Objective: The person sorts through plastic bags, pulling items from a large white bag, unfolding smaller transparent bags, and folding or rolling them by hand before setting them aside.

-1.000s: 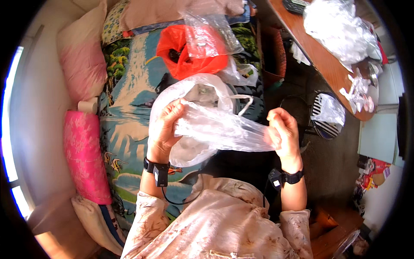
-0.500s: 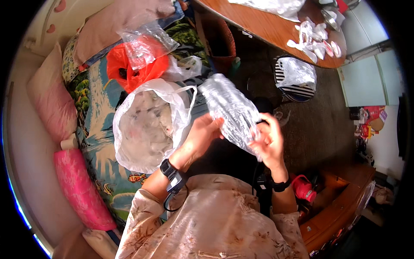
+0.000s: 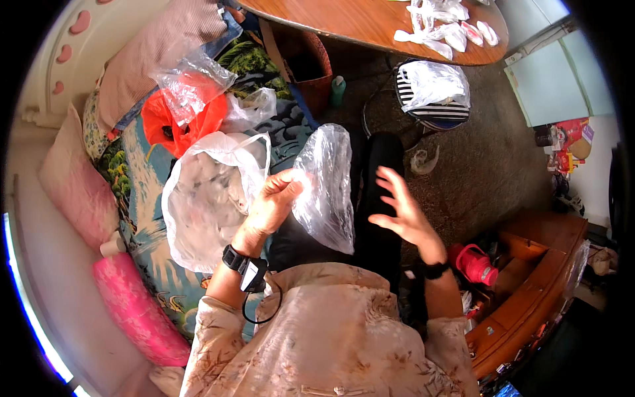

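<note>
A clear plastic bag (image 3: 327, 188) hangs over my dark-trousered lap, pinched along its left side by my left hand (image 3: 274, 200). My right hand (image 3: 403, 212) is off the bag, fingers spread, with nothing in it. Just left of my left hand, a large white plastic bag (image 3: 173, 221) stands open on the bed, holding pale crumpled stuff that I cannot make out. Beyond it lie a red plastic bag (image 3: 157, 121), a clear crumpled bag (image 3: 188, 79) partly over it, and a whitish translucent bag (image 3: 251, 109).
A wooden table (image 3: 350, 23) at the far side bears several small knotted white bags (image 3: 443, 30). White plastic lies on a striped stool (image 3: 426, 118) at the right. A wooden cabinet (image 3: 529, 298) and a pink container (image 3: 473, 264) are at the near right. A bin (image 3: 317, 73) stands beside the bed.
My right hand has let go of the clear plastic bag and moved away from it, fingers spreading. The bag has swung more upright in my left hand. My view has shifted.
</note>
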`<state>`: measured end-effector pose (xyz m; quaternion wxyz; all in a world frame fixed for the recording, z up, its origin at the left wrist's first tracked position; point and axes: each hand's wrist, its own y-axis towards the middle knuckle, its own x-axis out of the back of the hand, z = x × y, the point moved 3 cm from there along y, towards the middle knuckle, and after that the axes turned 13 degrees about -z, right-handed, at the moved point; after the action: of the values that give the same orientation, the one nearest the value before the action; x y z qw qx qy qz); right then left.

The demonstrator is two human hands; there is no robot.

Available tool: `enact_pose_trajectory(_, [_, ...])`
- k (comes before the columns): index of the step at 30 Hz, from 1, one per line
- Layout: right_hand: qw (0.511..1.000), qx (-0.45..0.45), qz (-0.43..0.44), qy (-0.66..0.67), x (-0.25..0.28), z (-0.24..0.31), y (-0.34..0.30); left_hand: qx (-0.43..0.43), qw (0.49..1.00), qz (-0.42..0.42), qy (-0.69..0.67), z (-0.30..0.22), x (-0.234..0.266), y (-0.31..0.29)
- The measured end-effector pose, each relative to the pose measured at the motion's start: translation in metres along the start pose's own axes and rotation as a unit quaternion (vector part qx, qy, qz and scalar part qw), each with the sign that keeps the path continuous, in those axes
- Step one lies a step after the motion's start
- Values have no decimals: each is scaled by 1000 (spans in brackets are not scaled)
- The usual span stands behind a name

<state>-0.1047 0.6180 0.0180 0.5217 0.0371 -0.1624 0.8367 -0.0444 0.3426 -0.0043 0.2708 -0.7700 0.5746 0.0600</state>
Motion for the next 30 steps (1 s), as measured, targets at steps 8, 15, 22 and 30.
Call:
enact_pose_trajectory(8, [944,-84,-98,304,-21,-52,22,-29,984,-145,104,-2,42,2])
enact_pose_trajectory(15, [972,39,-181,143,49,-29,1,-65,946,-99,302,-20,43,3])
enact_pose_trajectory(22, [959,127,-206,149,64,1,-2,-130,934,56,329,-37,1,4])
enact_pose_trajectory(30, [947,112,-195,230,69,2,5,-188,890,273,313,-2,-76,46])
